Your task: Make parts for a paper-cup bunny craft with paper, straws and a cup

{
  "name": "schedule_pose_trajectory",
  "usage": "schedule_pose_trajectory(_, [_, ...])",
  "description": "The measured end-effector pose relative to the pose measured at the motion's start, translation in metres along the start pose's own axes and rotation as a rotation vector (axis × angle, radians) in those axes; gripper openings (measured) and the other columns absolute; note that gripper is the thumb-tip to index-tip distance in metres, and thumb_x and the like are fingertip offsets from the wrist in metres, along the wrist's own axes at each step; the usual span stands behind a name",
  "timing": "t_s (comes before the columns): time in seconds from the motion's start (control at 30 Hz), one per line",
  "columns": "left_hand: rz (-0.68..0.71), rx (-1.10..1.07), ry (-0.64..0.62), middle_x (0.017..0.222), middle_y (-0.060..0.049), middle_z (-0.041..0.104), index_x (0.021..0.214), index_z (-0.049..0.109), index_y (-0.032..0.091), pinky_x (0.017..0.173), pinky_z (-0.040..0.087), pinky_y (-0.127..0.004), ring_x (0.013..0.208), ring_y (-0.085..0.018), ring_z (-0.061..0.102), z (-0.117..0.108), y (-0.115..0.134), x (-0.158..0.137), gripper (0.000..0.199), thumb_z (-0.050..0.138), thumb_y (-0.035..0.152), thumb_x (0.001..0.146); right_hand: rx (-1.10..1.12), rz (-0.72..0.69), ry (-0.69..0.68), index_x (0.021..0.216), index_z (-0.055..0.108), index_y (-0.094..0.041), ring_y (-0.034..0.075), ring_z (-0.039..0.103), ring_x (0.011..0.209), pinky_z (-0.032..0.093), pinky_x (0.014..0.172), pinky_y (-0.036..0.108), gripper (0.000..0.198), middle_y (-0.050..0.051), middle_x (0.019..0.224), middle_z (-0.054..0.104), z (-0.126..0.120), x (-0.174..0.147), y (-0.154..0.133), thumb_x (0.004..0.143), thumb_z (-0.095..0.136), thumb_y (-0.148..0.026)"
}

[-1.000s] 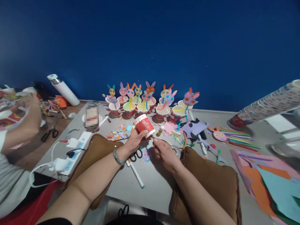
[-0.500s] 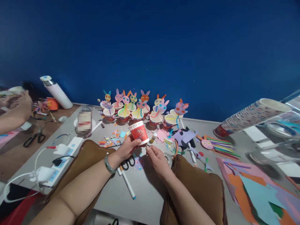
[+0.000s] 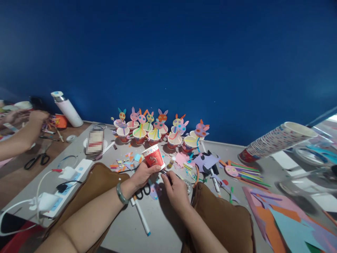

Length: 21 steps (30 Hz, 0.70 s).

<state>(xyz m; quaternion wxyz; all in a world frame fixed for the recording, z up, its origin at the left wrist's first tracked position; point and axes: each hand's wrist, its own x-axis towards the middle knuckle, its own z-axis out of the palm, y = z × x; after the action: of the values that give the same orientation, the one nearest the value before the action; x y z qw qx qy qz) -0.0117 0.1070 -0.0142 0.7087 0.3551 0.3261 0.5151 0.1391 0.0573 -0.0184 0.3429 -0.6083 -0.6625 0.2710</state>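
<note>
My left hand (image 3: pixel 144 174) is closed around a red paper cup (image 3: pixel 153 156) with a white patterned rim, tilted on its side slope above the table. Close to the cup's base, my right hand (image 3: pixel 175 188) pinches a slim dark tool (image 3: pixel 164 172), mostly hidden by the fingers, so its kind is unclear. Black-handled scissors (image 3: pixel 143 190) lie beneath my left wrist, beside a purple paper cutout (image 3: pixel 156 191). A white marker (image 3: pixel 142 218) with a blue end rests nearer to me. Just right of the cup stands a small glue stick (image 3: pixel 171 162).
Several cups with paper bunny heads (image 3: pixel 139 135) stand along the blue wall. Coloured scraps (image 3: pixel 126 163) and purple paper (image 3: pixel 206 161) litter the table. Right: a leaning cup stack (image 3: pixel 276 142) and paper sheets (image 3: pixel 289 218). Left: a power strip (image 3: pixel 70 186), a thermos (image 3: pixel 68 111) and another person's arm (image 3: pixel 28 128).
The view has tipped up slightly, so things sit lower. My right hand has turned, and the dark tool in it shows more near the cup's base. The other person's arm has shifted.
</note>
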Motion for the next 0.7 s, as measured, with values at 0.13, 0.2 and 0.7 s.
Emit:
schedule_pose_trajectory(0.13, [-0.029, -0.031, -0.039, 0.076, -0.004, 0.07, 0.085, 0.07, 0.013, 0.075, 0.052, -0.029, 0.07, -0.015, 0.065, 0.004, 0.007, -0.003, 0.042, 0.089, 0.036, 0.057, 0.501, 0.16, -0.196, 0.068, 0.04, -0.023, 0.011, 0.033, 0.051, 0.029, 0.052, 0.025, 0.045, -0.006, 0.057, 0.037, -0.003, 0.004, -0.004, 0.088, 0.049, -0.062])
schedule_pose_trajectory(0.2, [-0.042, -0.04, -0.057, 0.078, -0.005, 0.072, 0.086, 0.07, 0.013, 0.077, 0.053, -0.03, 0.072, -0.017, 0.067, 0.005, 0.007, -0.005, 0.042, 0.088, 0.037, 0.058, 0.641, 0.269, -0.286, 0.07, 0.037, -0.024, 0.009, 0.023, 0.047, 0.023, 0.046, 0.025, 0.046, -0.008, 0.055, 0.029, -0.002, 0.005, -0.005, 0.086, 0.049, -0.066])
schedule_pose_trajectory(0.7, [-0.005, 0.004, -0.012, 0.084, -0.004, 0.07, 0.089, 0.069, 0.016, 0.08, 0.051, -0.029, 0.077, -0.016, 0.065, -0.002, 0.001, -0.008, 0.039, 0.086, 0.037, 0.061, -0.4, -0.278, 0.099, 0.089, 0.062, -0.02, 0.019, 0.062, 0.056, 0.027, 0.055, 0.029, 0.036, 0.005, 0.066, 0.069, 0.002, -0.004, 0.007, 0.101, 0.038, -0.043])
